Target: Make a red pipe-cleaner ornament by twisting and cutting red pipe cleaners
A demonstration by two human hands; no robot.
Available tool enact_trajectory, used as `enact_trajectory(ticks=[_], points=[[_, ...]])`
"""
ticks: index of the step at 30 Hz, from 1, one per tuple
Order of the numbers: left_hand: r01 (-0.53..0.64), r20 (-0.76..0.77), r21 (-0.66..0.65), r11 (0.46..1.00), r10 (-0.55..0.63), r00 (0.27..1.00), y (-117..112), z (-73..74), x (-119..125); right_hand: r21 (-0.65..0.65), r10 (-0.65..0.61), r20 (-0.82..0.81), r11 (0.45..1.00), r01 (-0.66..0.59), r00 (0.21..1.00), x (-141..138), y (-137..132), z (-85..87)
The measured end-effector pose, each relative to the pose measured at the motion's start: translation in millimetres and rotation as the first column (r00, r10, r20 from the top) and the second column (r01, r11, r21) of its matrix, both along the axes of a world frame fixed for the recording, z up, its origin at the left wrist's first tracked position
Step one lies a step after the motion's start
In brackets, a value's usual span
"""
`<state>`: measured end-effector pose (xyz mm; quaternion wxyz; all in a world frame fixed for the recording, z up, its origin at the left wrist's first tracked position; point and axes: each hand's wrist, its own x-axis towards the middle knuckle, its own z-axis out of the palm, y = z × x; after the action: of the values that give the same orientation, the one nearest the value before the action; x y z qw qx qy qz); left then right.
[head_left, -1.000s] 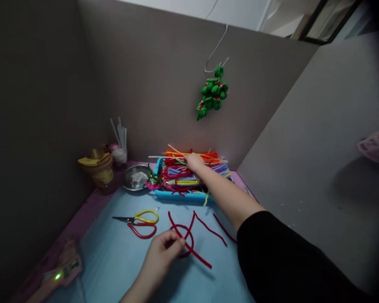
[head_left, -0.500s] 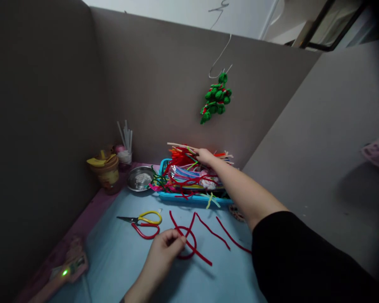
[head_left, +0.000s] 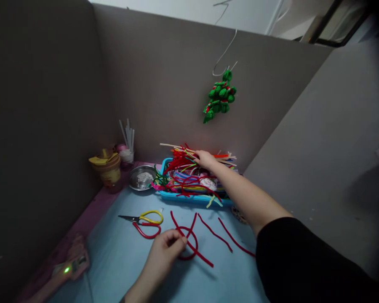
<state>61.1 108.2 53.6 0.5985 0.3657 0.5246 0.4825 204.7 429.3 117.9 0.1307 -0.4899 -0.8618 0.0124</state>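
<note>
My left hand (head_left: 169, 249) pinches a red pipe cleaner shape (head_left: 196, 246) between thumb and finger. The shape has a round loop with straight lengths crossing it. My right hand (head_left: 205, 160) reaches over the blue tray (head_left: 183, 197), its fingers closed on a bunch of pipe cleaners (head_left: 181, 162), mostly red with orange, green and cream ones among them. Its fingertips are partly hidden in the bunch. On the table to the right of the loop lie two loose red pipe cleaners (head_left: 216, 232), side by side and apart.
Scissors (head_left: 140, 219) with one yellow and one red handle lie left of my left hand. Behind them stand a metal bowl (head_left: 142, 179), a brown pot (head_left: 110, 170) and white sticks (head_left: 128, 136). A pink glue gun (head_left: 77, 259) is front left. A green ornament (head_left: 221, 96) hangs above the tray.
My right hand has sunk slightly into the bunch, and the pipe cleaners there have spread and shifted left. My left hand keeps its pinch. The whole view has shifted slightly.
</note>
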Motion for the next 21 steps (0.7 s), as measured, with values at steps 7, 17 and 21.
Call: enact_trajectory(ticks=[7,17,21], points=[[-0.032,-0.007,-0.015,0.999,0.032,0.999,0.8,-1.0,-2.8,0.159,0.315,-0.040,0.939,-0.306,0.948,-22.2,-34.6,15.4],[-0.025,0.038,-0.027,0.999,0.026,0.999,-1.3,-0.1,1.3,-0.029,0.440,0.273,0.893,-0.449,0.856,-49.1,-101.3,4.3],[-0.036,0.031,-0.013,0.999,0.036,0.999,-1.4,-0.3,0.4,-0.111,0.428,0.182,0.903,-0.414,0.885,-34.0,-88.4,8.0]])
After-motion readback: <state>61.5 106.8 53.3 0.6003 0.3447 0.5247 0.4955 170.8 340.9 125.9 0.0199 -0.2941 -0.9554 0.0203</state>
